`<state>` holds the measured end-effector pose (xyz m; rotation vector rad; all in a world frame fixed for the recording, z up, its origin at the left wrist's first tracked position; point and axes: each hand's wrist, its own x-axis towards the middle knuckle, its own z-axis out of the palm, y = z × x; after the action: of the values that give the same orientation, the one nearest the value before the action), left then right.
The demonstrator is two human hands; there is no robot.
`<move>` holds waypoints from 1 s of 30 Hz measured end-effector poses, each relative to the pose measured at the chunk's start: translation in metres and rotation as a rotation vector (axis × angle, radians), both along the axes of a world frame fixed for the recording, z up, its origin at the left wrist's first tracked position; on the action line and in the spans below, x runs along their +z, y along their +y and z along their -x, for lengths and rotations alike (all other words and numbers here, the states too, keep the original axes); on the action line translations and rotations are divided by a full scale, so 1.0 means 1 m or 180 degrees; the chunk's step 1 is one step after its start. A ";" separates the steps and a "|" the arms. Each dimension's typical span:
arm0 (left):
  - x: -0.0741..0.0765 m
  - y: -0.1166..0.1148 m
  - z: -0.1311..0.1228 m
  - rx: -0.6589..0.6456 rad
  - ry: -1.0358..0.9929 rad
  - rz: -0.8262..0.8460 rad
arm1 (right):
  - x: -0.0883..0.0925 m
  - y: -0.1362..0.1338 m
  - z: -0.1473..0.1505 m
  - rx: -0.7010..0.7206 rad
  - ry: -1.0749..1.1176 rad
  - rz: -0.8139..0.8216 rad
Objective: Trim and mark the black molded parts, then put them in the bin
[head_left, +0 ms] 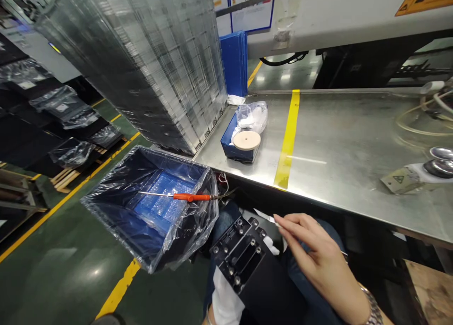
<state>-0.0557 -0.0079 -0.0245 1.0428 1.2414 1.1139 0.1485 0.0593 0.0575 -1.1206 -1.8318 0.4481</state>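
A black molded part (244, 259) with screw-like metal inserts and open slots rests over my lap, tilted. My left hand (226, 294), in a white glove, grips it from the left and beneath; most of its fingers are hidden, with white cloth showing at the part's far side. Bare, with a metal watch at the wrist, my right hand (314, 254) pinches a thin pointed blade (264, 216) between thumb and fingers. The blade is just beyond the part's upper right edge; I cannot tell whether they touch.
At left stands a plastic-lined blue bin (148, 221), an orange-handled long thin tool (193, 197) lying across it. On the metal table (325, 141) sit a small blue box (231, 151) with a round tan disc (247, 140), a stack of clear trays (170, 65), and a metal-topped device (439, 164).
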 end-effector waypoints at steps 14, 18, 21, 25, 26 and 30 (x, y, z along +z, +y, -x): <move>0.055 0.018 0.007 -0.0375 0.1307 -0.1063 | 0.010 -0.006 -0.014 0.0319 -0.0116 0.0101; 0.076 0.029 0.003 -0.0563 0.0836 -0.0708 | 0.007 -0.002 -0.018 0.0283 0.0180 0.0606; 0.088 0.034 -0.001 -0.0702 0.0844 -0.0599 | 0.008 0.001 -0.016 0.0645 0.0675 0.1861; 0.082 0.032 -0.001 -0.0920 0.0905 -0.0223 | 0.013 0.001 -0.006 0.1076 0.0912 0.2711; 0.080 0.031 -0.001 -0.0936 0.0855 -0.0119 | 0.014 0.002 -0.003 0.1141 0.0928 0.2746; 0.078 0.031 0.000 -0.0990 0.0659 0.0069 | 0.016 0.004 -0.001 0.1366 0.0943 0.2856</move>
<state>-0.0557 0.0226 0.0535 1.3095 1.1983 0.7670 0.1494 0.0633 0.0738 -1.1115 -1.6064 1.7101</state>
